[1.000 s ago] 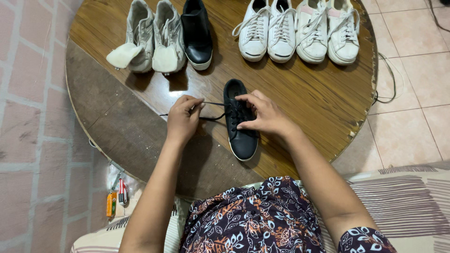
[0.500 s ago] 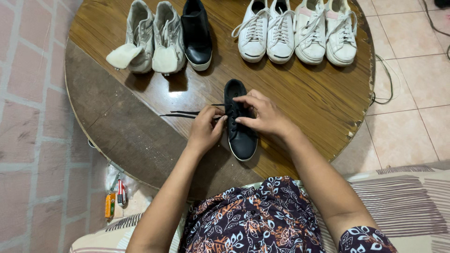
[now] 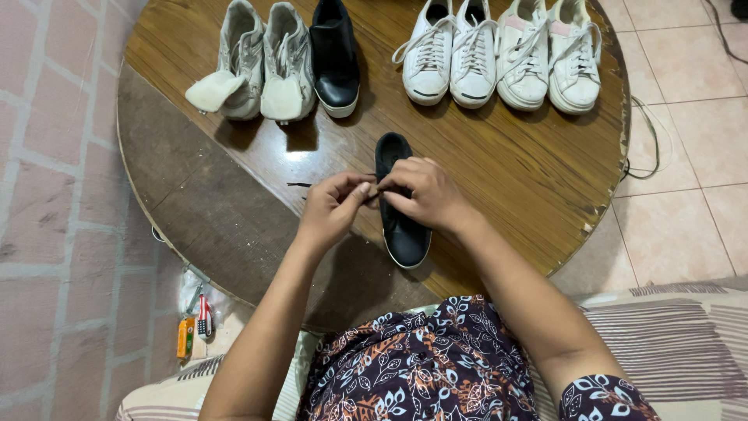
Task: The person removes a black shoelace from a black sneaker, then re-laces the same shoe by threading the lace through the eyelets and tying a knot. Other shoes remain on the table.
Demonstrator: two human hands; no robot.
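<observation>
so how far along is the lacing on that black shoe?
Mid-way. Both hands, left and right, pinch the lace at the black shoe; no bow shows. Its mate looks unlaced. The four white sneakers are already laced.

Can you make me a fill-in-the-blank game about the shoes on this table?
1. Both hands work on a shoe coloured ____.
2. The white sneakers in the row number ____.
3. The wooden table has a ____ shape.
4. The left hand and right hand pinch a black ____.

Missing words: black; four; round; lace
</observation>
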